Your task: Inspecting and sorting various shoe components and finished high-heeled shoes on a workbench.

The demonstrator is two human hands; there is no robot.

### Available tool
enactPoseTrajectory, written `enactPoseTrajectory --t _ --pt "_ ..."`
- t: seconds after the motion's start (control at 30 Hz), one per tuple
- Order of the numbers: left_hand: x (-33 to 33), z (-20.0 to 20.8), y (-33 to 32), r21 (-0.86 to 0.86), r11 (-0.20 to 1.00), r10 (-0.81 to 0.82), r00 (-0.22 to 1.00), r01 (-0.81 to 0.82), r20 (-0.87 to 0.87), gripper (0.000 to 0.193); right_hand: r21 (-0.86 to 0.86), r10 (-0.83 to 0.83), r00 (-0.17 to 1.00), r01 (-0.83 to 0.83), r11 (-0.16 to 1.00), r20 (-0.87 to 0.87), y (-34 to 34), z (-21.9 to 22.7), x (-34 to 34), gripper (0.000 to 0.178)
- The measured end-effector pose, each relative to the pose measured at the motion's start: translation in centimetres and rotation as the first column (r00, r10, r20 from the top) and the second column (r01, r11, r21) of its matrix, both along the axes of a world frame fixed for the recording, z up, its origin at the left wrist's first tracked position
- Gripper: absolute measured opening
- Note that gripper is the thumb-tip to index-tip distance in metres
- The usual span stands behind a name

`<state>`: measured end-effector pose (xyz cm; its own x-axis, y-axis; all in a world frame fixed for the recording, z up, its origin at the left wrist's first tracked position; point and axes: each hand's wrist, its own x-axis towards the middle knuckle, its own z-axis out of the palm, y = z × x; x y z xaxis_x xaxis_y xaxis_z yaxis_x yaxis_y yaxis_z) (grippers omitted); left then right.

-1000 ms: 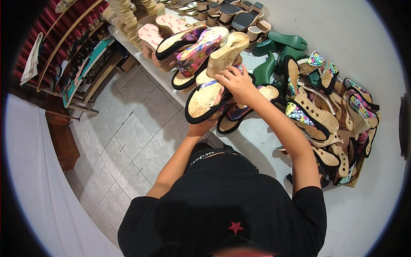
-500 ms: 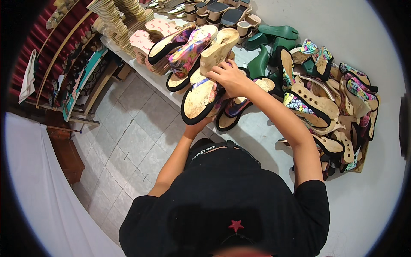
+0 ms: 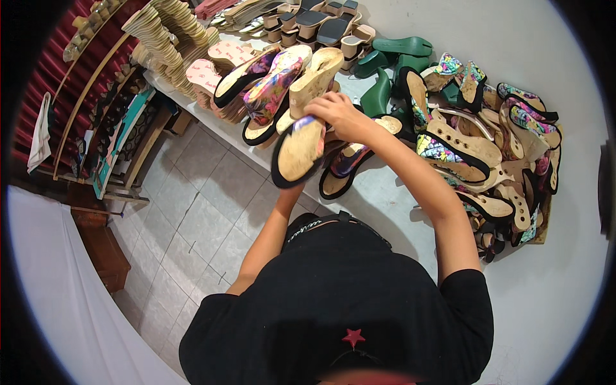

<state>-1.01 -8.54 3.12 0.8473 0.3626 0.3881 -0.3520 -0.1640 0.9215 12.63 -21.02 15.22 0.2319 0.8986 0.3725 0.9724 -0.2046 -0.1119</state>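
A wedge sandal sole (image 3: 299, 154) with a tan footbed and black edging is held in front of me, its rounded end tilted toward me. My right hand (image 3: 340, 117) grips its far end, fingers bent over the top. Only a little of my left hand (image 3: 292, 192) shows beneath it; its fingers are hidden behind the sole. Just beyond stand a bare wooden wedge (image 3: 316, 80) and a floral-covered wedge (image 3: 273, 90) with a black-edged sole. Under my right wrist, another black-edged floral wedge sole (image 3: 338, 183) lies at the table's edge.
The white table (image 3: 391, 205) carries green shoe lasts (image 3: 377, 96), a pile of patterned and bare wedges (image 3: 459, 151) on the right, and stacked soles (image 3: 160, 48) at the far left. Dark-topped heeled soles (image 3: 333, 29) stand behind. A rack (image 3: 122, 135) is beyond the tiled floor (image 3: 212, 186).
My right hand has shifted slightly left along with the held sole. The sole has turned a little, so less of its floral side shows. My left hand stays beneath it.
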Motion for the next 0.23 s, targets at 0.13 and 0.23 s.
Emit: enactPoseTrajectory --t 0.13,0.23 --pt "-0.7 2.2 -0.8 0.374 0.851 0.398 0.917 -0.368 -0.004 0.036 0.289 -0.038 0.952 0.130 0.949 -0.304 -2.0 1.7 1.5 0.070" --pt "-0.9 1.9 -0.9 0.536 0.728 0.489 0.872 -0.427 0.031 0.034 0.474 0.056 0.817 0.275 0.836 -0.574 -3.7 1.9 3.2 0.068"
